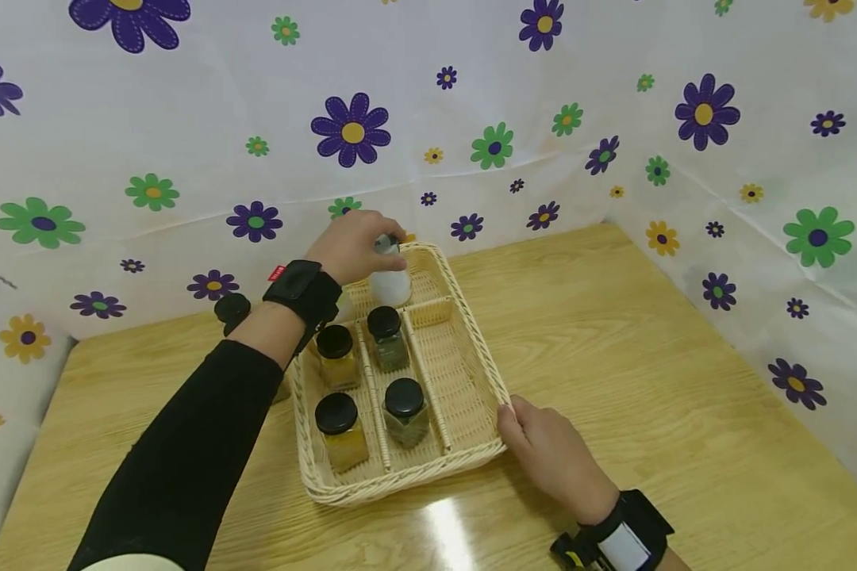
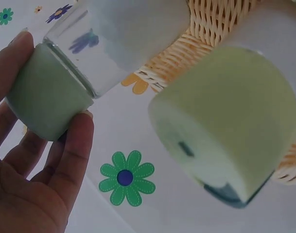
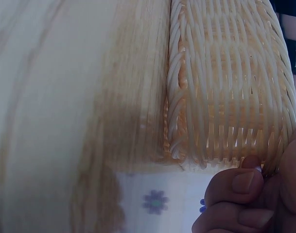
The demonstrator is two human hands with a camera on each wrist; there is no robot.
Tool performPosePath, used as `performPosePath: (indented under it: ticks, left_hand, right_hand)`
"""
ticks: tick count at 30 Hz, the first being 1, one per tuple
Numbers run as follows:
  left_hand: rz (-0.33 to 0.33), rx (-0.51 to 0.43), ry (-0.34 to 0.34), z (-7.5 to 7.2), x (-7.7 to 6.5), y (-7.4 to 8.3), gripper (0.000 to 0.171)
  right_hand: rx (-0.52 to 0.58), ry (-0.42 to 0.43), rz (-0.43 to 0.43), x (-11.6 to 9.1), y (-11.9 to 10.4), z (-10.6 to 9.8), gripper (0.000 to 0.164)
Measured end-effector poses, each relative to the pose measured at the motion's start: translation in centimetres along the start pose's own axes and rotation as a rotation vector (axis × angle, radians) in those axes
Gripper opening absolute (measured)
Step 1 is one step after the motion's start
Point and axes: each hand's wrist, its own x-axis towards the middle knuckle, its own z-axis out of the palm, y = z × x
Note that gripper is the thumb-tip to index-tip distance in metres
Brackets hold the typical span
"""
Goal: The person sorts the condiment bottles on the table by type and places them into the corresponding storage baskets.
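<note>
- Round black lid (image 1: 232,308) peeking out behind the left forearm (image 1: 263,333): an arm swing could clip whatever's under it.
- Left hand (image 1: 357,247): fingers pinching just the lid (image 2: 48,97) of a clear glass jar of white stuff (image 1: 391,287), at the tan wicker basket's (image 1: 414,476) back. Loose lid = dropped jar, maybe.
- Right hand (image 1: 553,444): fingers curled on the basket's near right corner; yanking might topple the other black-lidded jars (image 1: 393,349).

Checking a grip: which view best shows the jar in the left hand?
Left wrist view: the jar is close up, lid visible between fingers. Head view: smaller, partly covered by the left hand; right wrist: not shown.
</note>
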Motion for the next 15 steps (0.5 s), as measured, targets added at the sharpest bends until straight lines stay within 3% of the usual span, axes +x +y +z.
performPosePath:
  ticks: [15]
  left_hand:
    - [-0.004, -0.013, -0.037, 1.05, 0.57, 0.33, 0.043]
  right_hand:
    - [0.001, 0.006, -0.003, 0.09, -0.07, 0.03, 0.033]
